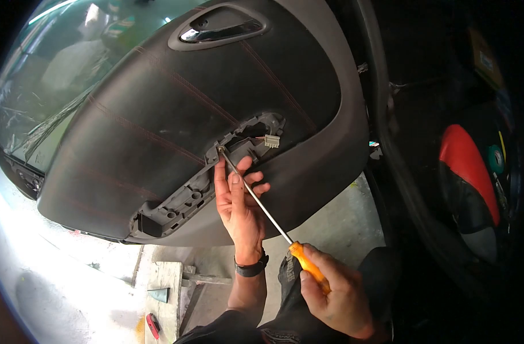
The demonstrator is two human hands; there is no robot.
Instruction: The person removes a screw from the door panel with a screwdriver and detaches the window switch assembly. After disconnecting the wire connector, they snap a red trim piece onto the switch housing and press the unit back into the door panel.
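A screwdriver with an orange handle [309, 267] and a long metal shaft [268, 213] reaches up to the door panel. Its handle is wrapped in my right hand [340, 295]. My left hand [239, 209], with a dark wristband, holds the shaft near the tip between thumb and fingers; the index finger points up beside the tip. That tip meets a screw point [221, 149] on the exposed grey plastic armrest bracket [184, 198]. Just right of it, a pale wiring connector [272, 141] hangs out of the opening. The dark door panel [176, 109] has red stitching.
The inner door handle [221, 28] sits near the panel's top, with the window glass [61, 69] at left. Below stands a wooden bench [164, 286] carrying a red tool [152, 325]. A red and black object [469, 172] lies at right inside the dark car.
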